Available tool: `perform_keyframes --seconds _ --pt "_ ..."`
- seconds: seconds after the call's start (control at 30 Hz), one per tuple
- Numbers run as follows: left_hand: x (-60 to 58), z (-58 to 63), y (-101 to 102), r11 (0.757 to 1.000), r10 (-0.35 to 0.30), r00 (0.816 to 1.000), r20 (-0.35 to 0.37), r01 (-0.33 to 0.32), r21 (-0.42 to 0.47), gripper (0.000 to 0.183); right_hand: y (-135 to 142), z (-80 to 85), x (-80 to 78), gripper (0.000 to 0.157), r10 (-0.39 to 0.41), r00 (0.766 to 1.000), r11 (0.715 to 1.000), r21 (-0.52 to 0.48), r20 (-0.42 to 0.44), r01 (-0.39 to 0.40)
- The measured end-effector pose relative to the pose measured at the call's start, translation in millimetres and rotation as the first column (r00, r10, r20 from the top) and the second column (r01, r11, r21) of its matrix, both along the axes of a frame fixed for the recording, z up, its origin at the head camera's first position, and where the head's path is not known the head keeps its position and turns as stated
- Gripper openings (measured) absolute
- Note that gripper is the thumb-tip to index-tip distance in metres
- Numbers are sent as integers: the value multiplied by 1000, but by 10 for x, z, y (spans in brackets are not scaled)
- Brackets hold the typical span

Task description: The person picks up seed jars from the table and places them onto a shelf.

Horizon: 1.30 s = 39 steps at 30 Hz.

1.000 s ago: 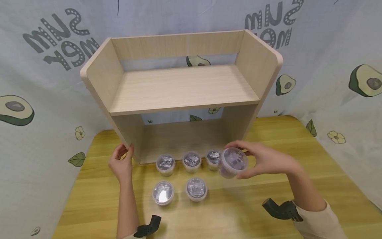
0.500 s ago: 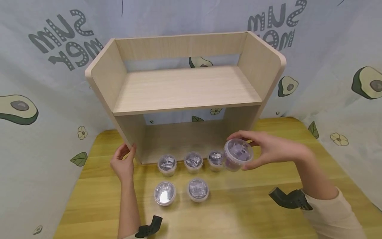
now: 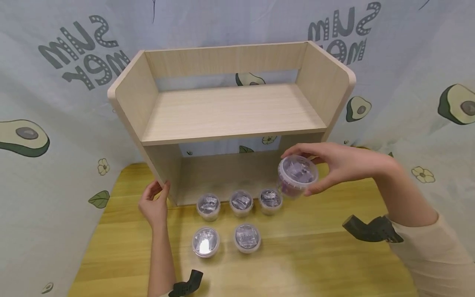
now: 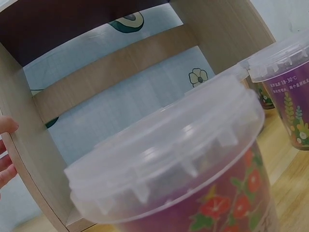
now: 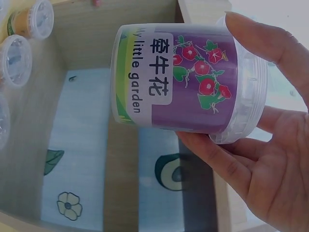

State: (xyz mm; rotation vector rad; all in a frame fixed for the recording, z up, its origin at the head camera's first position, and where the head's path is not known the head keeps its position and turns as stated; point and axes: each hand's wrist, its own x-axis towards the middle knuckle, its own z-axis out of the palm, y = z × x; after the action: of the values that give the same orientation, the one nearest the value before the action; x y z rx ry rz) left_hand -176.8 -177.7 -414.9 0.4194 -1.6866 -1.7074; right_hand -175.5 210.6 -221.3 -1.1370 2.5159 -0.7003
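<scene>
My right hand (image 3: 339, 163) holds a clear-lidded plastic tub (image 3: 298, 173) by its rim, in the air before the right part of the lower shelf opening. In the right wrist view, its purple label (image 5: 200, 79) shows red flowers and the words "My little garden". My left hand (image 3: 155, 206) pinches the front edge of the left side panel (image 3: 157, 173) of a pale wooden shelf unit (image 3: 233, 109). Near the unit's bottom front edge stand three similar tubs in a row, including the right-hand tub (image 3: 270, 201). Two more, a left tub (image 3: 205, 242) and a right tub (image 3: 247, 238), stand closer to me.
Under everything is a yellow wood-grain table (image 3: 315, 255). A pale cloth (image 3: 408, 82) printed with avocados and lettering hangs behind and at the sides. The middle shelf board (image 3: 233, 136) spans the unit above the lower opening.
My right hand has lifted the tub upward and slightly right, away from the row of tubs. My left hand stays at the side panel. The view has shifted slightly.
</scene>
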Motion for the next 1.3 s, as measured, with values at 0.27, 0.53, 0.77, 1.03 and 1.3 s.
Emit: perform_keyframes --seconds 0.27,0.53,0.77,1.03,1.3 --pt "-113 -185 -63 1000 11 1000 -2 -11 3 27 -64 237 -74 65 41 999 999 10 -6 -41" --pt "-111 -160 -35 1000 23 1000 -19 -23 -6 27 -79 450 -119 66 12 1000 997 78 14 -13" --pt "-154 -241 -62 998 50 999 -6 -50 -25 28 -115 598 -181 65 -14 1000 991 132 23 11" --pt "-152 -243 -74 1000 26 1000 -1 -26 2 28 -143 790 -315 63 -46 997 986 166 67 34" --pt "-51 -73 -22 1000 3 1000 0 -3 -2 26 -174 902 -411 66 -120 989 979 175 83 104"
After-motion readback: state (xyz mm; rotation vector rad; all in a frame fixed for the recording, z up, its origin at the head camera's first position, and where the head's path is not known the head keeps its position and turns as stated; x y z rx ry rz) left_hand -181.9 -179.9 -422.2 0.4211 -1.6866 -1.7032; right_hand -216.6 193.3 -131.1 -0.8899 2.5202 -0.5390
